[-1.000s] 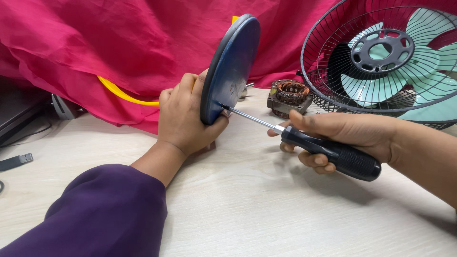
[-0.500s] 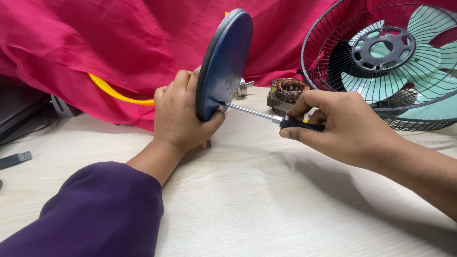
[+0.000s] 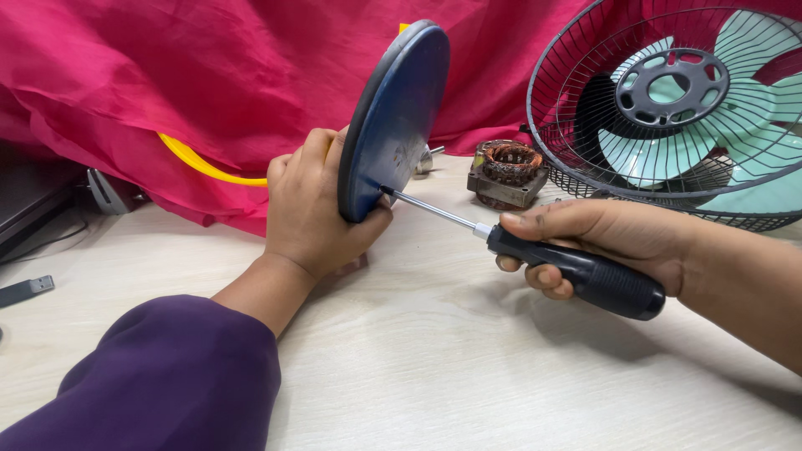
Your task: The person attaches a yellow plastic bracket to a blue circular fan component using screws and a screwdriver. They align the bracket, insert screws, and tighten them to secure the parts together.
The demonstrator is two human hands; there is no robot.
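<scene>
Head view: screwdriver [image 3: 535, 249] in right hand [image 3: 601, 238], tip up-left toward disc [image 3: 393, 125].

R hand [image 3: 601, 242] rolls back vs 0.5 s ago: fingers under again, screwdriver [image 3: 576, 271] handle exposed. Disc [image 3: 393, 125] tilts slightly more upright.

From where I stand, there are no packages, labels, signs or screens anywhere on or around the bench.
</scene>
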